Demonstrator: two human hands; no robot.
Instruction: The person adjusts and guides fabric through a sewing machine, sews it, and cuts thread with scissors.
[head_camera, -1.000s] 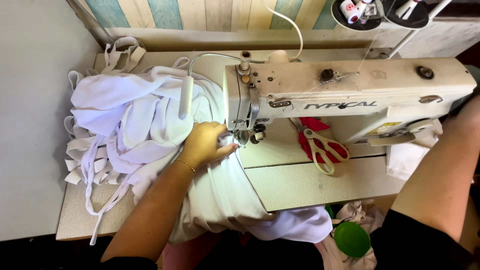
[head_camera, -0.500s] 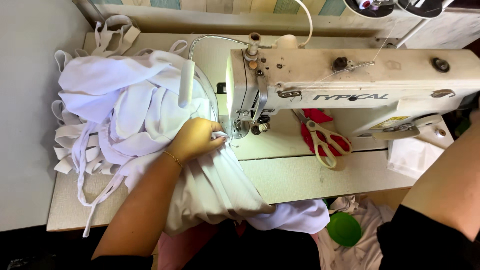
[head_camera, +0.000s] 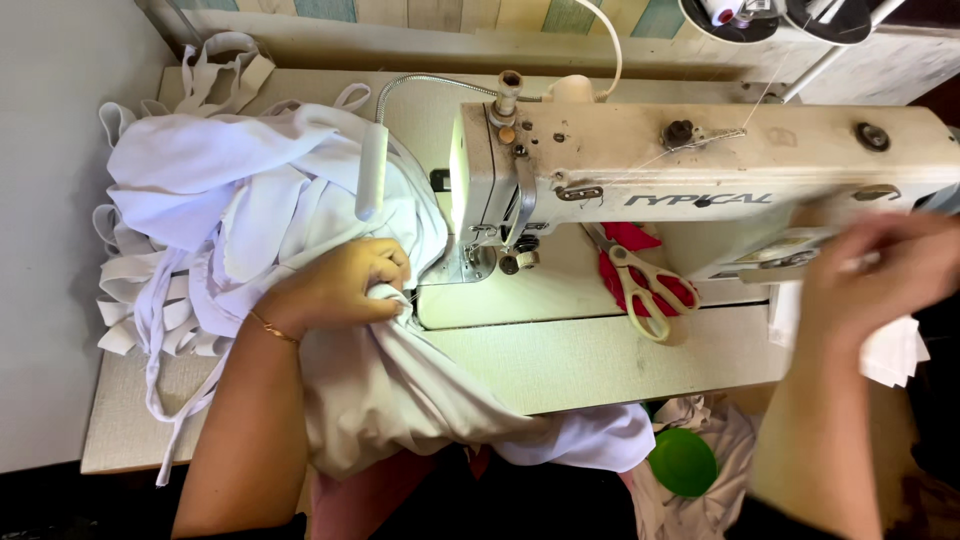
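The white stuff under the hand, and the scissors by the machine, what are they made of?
The white cloth looks like soft matte woven fabric: it folds, bunches and drapes off the table under the left hand. The scissors seem to have cream plastic handles, smooth and slightly glossy; their blades look like metal, though they are mostly hidden against red cloth.

Both forearms are bare, and a thin gold bracelet (head_camera: 272, 328) circles the left wrist.

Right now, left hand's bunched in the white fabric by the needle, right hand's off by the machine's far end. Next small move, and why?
Probably bring the right hand, blurred and clear of the cloth, back to the white fabric. The left hand alone grips a bunched fold beside the sewing machine head, and much cloth hangs off the table edge.
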